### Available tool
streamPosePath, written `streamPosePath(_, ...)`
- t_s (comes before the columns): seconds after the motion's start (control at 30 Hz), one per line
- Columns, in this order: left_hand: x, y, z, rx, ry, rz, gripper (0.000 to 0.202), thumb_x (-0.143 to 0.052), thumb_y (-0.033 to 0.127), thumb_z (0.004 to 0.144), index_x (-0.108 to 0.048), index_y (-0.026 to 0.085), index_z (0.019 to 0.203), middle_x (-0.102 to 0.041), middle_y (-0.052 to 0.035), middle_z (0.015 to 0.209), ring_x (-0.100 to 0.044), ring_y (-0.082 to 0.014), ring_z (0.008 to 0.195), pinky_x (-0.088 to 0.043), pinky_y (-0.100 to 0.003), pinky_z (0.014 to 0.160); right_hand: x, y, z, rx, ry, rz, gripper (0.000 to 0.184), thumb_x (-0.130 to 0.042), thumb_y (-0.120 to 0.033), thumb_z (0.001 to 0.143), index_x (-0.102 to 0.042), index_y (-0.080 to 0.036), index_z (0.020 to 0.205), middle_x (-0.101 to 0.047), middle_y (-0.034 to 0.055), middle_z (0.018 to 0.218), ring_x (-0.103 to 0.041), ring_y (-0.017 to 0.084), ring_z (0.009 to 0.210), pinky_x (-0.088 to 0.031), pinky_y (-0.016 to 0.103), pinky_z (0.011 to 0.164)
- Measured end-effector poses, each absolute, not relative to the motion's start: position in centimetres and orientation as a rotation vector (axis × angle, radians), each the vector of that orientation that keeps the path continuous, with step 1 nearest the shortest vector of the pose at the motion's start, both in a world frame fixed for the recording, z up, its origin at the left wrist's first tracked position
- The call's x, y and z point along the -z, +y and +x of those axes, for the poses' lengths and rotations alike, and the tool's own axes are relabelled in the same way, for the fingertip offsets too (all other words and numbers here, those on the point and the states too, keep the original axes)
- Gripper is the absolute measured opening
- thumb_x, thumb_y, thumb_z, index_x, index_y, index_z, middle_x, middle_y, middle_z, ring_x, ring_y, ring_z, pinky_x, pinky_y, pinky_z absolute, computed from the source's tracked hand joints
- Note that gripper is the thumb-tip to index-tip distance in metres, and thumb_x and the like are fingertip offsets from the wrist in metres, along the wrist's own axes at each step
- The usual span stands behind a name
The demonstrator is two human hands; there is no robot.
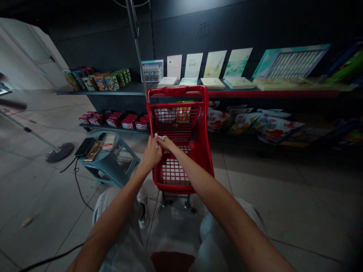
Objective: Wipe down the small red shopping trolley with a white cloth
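A red plastic shopping cart (208,151) with grid panels stands upright on the floor in front of my knees. At its left side, both hands meet with fingers closed on a crumpled white tissue (160,137). My left hand (152,153) pinches it close to the cart's left edge. From the right, my right hand (167,144) reaches across the cart's opening, its fingers bent over the tissue beside the left fingertips. The fingers hide most of the tissue and part of the cart's left rim.
A blue-grey stool (113,160) at left carries a black device (86,146) and cards, with a cable trailing down. Behind the cart, a dark shelf (136,88) bears boxes and booklets, with snack bags (279,128) below. A metal pole stands beside the cart; a round stand base (60,152) is far left.
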State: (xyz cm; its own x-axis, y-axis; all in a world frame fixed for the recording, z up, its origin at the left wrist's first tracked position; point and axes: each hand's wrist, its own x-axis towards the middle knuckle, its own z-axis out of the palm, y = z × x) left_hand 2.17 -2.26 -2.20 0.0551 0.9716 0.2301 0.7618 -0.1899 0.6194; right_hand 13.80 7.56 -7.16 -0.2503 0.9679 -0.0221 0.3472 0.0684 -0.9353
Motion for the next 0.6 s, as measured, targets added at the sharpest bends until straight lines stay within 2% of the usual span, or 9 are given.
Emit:
streamPosePath(0.1, 2.1, -2.4, 2.2, -0.875, 1.748, 2.005, 0.055, -0.045, 0.020, 0.097, -0.045, 0.019, 0.153, -0.034, -0.0150, 0.168, -0.044, -0.0292, 0.150, -0.040, -0.050, 0.123, 7.1, 7.5, 13.7, -1.157, -1.667, -1.462, 0.033, -0.054, -0.042, 0.100, -0.073, -0.017, 0.089, -0.069, 0.0033, 0.073, -0.065, 0.019, 0.079, -0.049, 0.023, 0.076)
streamPosePath(0.23, 1.9, -2.5, 2.3, -0.871, 1.750, 1.992, 0.057, -0.046, 0.019, 0.097, -0.045, 0.023, 0.153, -0.033, -0.0117, 0.169, -0.045, -0.0291, 0.149, -0.042, -0.050, 0.122, 7.1, 7.0, 13.1, -1.135, -1.714, -1.434, 0.017, -0.061, -0.023, 0.092, -0.070, -0.017, 0.079, -0.068, 0.0046, 0.074, -0.065, 0.019, 0.081, -0.049, 0.024, 0.080)
streamPosePath(0.3, 1.9, -2.5, 2.4, -0.874, 1.760, 1.978, 0.055, -0.044, 0.021, 0.099, -0.044, 0.023, 0.154, -0.033, -0.0124, 0.169, -0.045, -0.0296, 0.150, -0.041, -0.051, 0.122, 7.1, 6.7, 12.8, -1.128, -1.722, -1.405, 0.014, -0.061, -0.019, 0.089, -0.070, -0.016, 0.079, -0.070, 0.0064, 0.080, -0.066, 0.021, 0.086, -0.049, 0.025, 0.084)
streamPosePath(0.5, 1.9, -2.6, 2.3, -0.903, 1.745, 2.019, 0.050, -0.039, 0.032, 0.105, -0.044, 0.019, 0.153, -0.038, -0.0163, 0.166, -0.040, -0.0302, 0.153, -0.039, -0.052, 0.122, 6.7, 6.8, 12.5, -1.070, -1.608, -1.356, 0.029, -0.047, -0.030, 0.100, -0.073, -0.018, 0.105, -0.074, 0.0101, 0.112, -0.067, 0.022, 0.108, -0.049, 0.027, 0.094)
streamPosePath(0.6, 1.9, -2.5, 2.3, -0.911, 1.751, 2.024, 0.051, -0.041, 0.033, 0.105, -0.043, 0.017, 0.153, -0.039, -0.0173, 0.166, -0.038, -0.0300, 0.154, -0.039, -0.052, 0.123, 6.7, 6.9, 12.6, -1.167, -1.572, -1.273, 0.028, -0.050, -0.031, 0.098, -0.073, -0.017, 0.106, -0.074, 0.0087, 0.110, -0.065, 0.021, 0.109, -0.049, 0.028, 0.097)
